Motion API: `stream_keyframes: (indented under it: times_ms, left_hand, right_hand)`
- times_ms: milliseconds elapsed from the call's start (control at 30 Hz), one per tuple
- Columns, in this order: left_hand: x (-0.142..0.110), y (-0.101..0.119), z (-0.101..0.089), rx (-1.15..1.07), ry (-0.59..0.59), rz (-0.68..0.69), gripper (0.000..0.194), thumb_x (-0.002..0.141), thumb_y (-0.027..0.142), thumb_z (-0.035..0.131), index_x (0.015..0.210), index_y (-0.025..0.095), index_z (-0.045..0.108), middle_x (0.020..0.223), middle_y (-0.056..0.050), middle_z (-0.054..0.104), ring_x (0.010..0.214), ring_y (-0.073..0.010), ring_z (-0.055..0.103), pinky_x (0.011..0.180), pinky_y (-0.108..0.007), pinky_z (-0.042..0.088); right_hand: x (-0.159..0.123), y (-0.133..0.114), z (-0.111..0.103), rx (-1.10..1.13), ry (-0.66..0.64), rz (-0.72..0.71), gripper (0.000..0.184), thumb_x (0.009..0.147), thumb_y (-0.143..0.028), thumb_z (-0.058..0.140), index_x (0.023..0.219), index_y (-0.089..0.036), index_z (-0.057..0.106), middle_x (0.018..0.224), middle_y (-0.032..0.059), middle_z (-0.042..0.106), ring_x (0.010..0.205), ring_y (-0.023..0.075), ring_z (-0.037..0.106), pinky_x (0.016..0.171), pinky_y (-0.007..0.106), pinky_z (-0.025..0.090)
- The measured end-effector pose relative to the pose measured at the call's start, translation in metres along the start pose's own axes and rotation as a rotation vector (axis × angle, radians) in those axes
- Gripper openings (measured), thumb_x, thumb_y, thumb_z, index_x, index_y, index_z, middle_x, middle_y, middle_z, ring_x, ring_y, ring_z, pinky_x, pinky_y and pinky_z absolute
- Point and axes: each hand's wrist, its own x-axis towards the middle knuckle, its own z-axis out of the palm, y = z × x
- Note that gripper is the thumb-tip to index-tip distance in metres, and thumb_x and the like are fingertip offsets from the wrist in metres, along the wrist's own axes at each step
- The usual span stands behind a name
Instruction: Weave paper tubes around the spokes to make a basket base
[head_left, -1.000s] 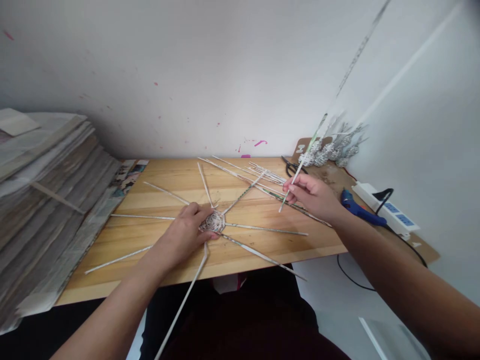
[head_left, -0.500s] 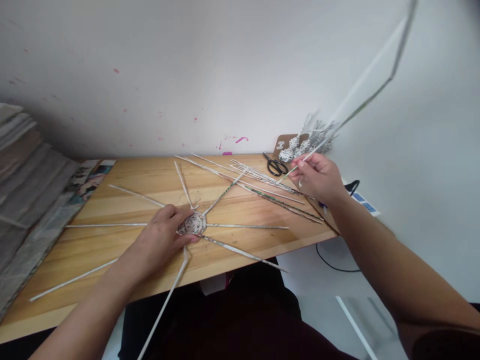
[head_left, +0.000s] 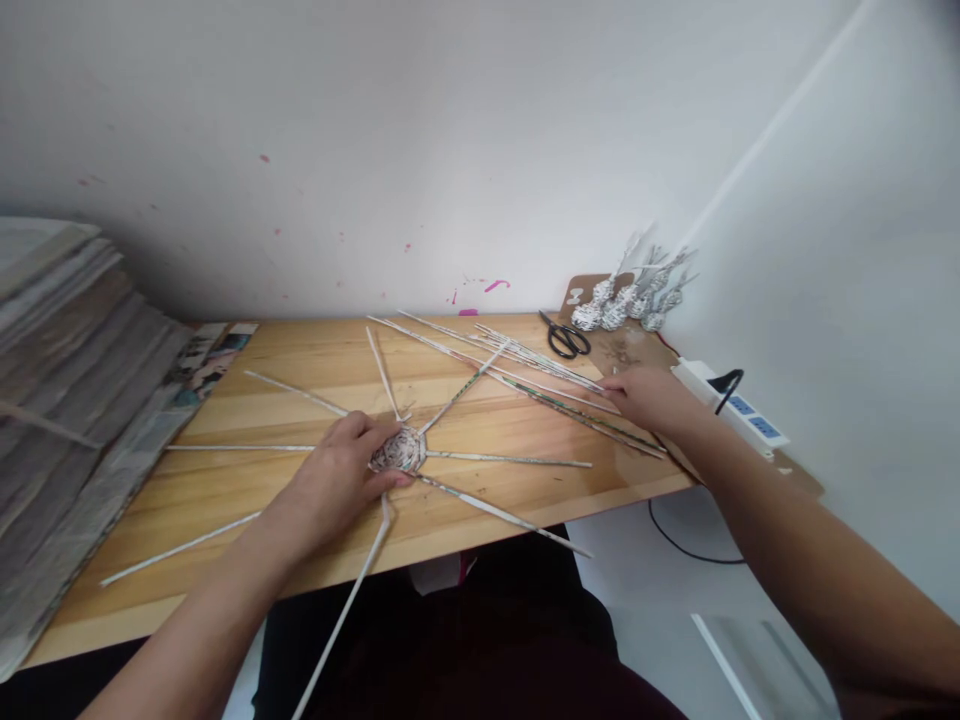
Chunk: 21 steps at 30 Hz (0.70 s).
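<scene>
My left hand [head_left: 345,462] grips the left side of a small round woven paper base [head_left: 401,450], thumb on its near edge and fingers over the far side. Rolled-paper spokes stick out from the base all round; one spoke [head_left: 510,460] points right across the table, and a bent spoke [head_left: 349,595] hangs past the front edge. At the right, my right hand [head_left: 649,398] is closed at the ends of a pile of loose rolled paper sticks [head_left: 540,362]. Its fingertips pinch at the pile's right end; exactly how many sticks they hold is hidden.
Black scissors [head_left: 566,338] lie behind the pile. Small woven paper pieces [head_left: 615,308] stand against the wall, near a brown board [head_left: 574,290]. A white power strip [head_left: 735,405] with a black plug sits right of my forearm. Stacked newspapers [head_left: 82,400] rise at the left.
My right hand has come down to the pile's right end; the long bent stick it held up no longer shows in the air. My left hand stays on the woven base. The view has shifted slightly.
</scene>
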Motion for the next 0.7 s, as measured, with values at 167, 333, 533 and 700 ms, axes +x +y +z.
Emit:
stream_keyframes:
  times_ms: [167,333,533,700]
  left_hand:
    - [-0.001,0.001,0.001,0.017,0.004,0.005,0.058,0.083,0.046,0.072,0.136,0.023,0.061,0.110,-0.009,0.058,0.109,-0.0294,0.058,0.103,-0.046,0.048]
    - [-0.001,0.004,-0.001,0.024,-0.006,-0.029,0.058,0.083,0.045,0.071,0.136,0.023,0.061,0.110,-0.008,0.058,0.109,-0.0286,0.059,0.102,-0.043,0.049]
    - [0.000,0.000,-0.001,0.012,-0.003,-0.002,0.057,0.083,0.051,0.067,0.133,0.024,0.062,0.107,-0.008,0.059,0.107,-0.0297,0.060,0.100,-0.044,0.049]
    - [0.000,-0.009,0.003,-0.006,0.000,-0.008,0.062,0.084,0.057,0.064,0.135,0.021,0.062,0.110,-0.011,0.059,0.106,-0.0308,0.060,0.102,-0.047,0.048]
  right_hand:
    - [0.000,-0.005,0.005,0.090,0.055,-0.073,0.039,0.097,-0.031,0.043,0.117,-0.029,0.077,0.106,0.0066,0.079,0.093,0.0252,0.071,0.071,0.030,0.046]
    - [-0.004,-0.008,0.002,0.246,0.016,-0.219,0.033,0.093,-0.030,0.051,0.109,-0.032,0.080,0.105,-0.0003,0.080,0.090,0.0209,0.072,0.072,0.026,0.050]
    - [0.026,0.002,-0.001,0.305,0.152,0.000,0.026,0.089,-0.037,0.060,0.095,-0.025,0.082,0.092,0.0033,0.080,0.083,0.0218,0.070,0.068,0.028,0.048]
    - [0.065,-0.002,0.000,0.359,0.092,0.188,0.017,0.079,-0.037,0.071,0.079,-0.022,0.079,0.078,0.0036,0.078,0.072,0.0182,0.067,0.057,0.025,0.042]
